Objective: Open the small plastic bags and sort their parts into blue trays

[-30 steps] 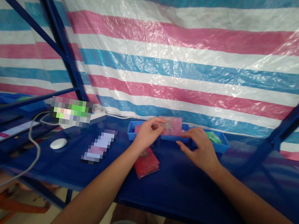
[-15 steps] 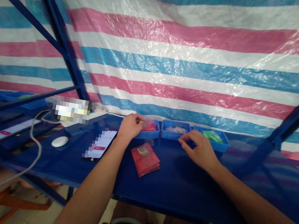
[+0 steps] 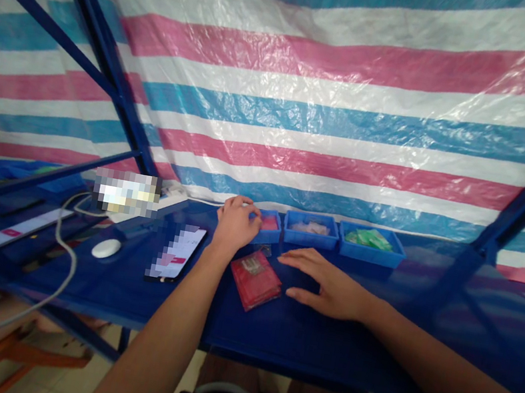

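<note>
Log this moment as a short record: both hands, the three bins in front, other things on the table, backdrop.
Left hand: at the left bin; grip unclear
Right hand: open, nothing visible in it, beside the red packets
Left bin: red contents, partly hidden
Middle bin: pale contents, too small to identify
Right bin: green packets
Also on table: phone, white oval object
Backdrop: striped sheet

Head view: worn on the person's head, looking forward and down — across the blue table (image 3: 341, 353).
Bottom edge: the wearer's own legs (image 3: 228, 377), from above.
Middle: left hand (image 3: 237, 222) and right hand (image 3: 328, 286), near, seen from behind.
Backdrop: striped sheet (image 3: 332, 114), beyond the table — faced almost squarely, filling the upper half.
</note>
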A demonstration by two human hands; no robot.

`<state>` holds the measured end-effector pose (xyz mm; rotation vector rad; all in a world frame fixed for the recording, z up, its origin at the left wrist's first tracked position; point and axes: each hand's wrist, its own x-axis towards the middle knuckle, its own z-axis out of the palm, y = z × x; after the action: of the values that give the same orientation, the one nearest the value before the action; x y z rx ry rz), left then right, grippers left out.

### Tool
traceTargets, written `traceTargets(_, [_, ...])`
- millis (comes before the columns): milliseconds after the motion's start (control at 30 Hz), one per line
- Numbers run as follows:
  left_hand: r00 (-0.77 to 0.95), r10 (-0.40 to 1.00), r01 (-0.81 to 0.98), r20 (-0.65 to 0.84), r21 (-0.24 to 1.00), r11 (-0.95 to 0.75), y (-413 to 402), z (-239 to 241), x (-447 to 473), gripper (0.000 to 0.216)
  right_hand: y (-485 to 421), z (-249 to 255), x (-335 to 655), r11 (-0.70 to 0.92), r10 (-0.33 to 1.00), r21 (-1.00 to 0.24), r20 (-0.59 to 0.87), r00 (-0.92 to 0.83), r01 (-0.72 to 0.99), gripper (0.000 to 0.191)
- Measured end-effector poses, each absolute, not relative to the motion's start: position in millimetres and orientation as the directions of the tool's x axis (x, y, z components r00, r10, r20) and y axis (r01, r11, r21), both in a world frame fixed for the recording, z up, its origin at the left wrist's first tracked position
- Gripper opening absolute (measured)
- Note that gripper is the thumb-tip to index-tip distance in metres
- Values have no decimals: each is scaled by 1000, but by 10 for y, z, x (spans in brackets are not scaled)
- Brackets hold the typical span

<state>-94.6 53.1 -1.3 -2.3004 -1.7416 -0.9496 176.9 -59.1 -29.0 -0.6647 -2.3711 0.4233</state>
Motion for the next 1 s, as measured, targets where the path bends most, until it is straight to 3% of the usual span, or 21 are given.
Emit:
traceTargets(100, [343,798,816,496,263,-515,514,-11,-883,29,-655,-299,1668,850,463,-460,420,-781,257,68])
traceTargets(200, [464,770,754,438,262,-603,488,-30,-831,35,-654,-319,1630,860,398,-469,371,-839,201,56])
traceTargets(400, [414,755,763,508,260,-592,463,-50,-760,37,-599,-349,1673,809,488,-533,372,-789,249,47])
traceTargets(567, [364,650,697,668,268,-665,397,3,-659,33,-607,-343,1664,813,537,-500,448,-715,297,61])
traceTargets(667, [353,606,631,713,297,-717,340,21,-595,32,-614,-355,1634,838,493,-472,440,-750,274,68])
traceTargets(733, [360,591,597,722,308,-741,313,20,-560,32,-604,-369,1616,843,482,-466,431,-763,268,61])
traceTargets(867, [387,574,537,721,330,-776,263,30,-507,32,-572,-370,1619,836,518,-461,480,-708,298,28])
traceTargets(1000, [420,603,360,679,485,-797,157,106,-468,41,-547,-341,1694,815,571,-475,560,-600,333,18])
